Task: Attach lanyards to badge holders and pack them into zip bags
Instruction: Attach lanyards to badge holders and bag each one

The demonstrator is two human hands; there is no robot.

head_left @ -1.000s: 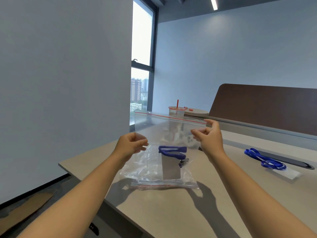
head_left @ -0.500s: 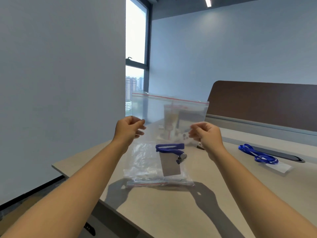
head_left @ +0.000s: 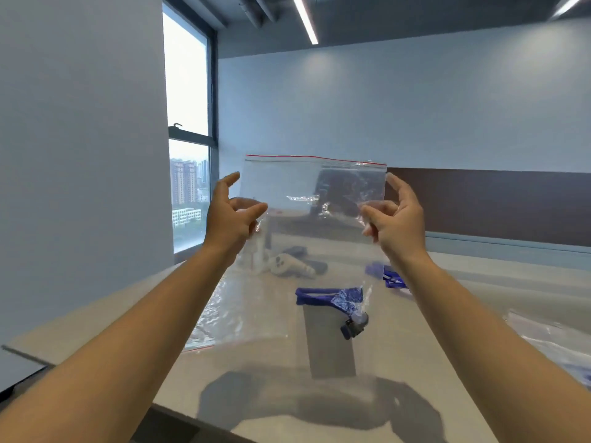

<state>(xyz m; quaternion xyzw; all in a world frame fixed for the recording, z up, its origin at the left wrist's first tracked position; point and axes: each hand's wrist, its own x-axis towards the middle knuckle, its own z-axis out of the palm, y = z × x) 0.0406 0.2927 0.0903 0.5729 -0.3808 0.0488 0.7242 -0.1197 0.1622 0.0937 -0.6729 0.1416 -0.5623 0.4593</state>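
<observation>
Zip bag [head_left: 315,187] raised higher; both hands pinch its sides.

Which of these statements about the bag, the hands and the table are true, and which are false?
1. Both hands hold the zip bag up above the table. True: the left hand and the right hand pinch its two sides.
2. The zip bag is empty. False: a blue lanyard and a badge holder lie in its lower part.
3. The bag's top edge has a red line. True.
4. The lanyard in the bag is red. False: it is blue.
5. A window is behind the left hand. True.
</observation>
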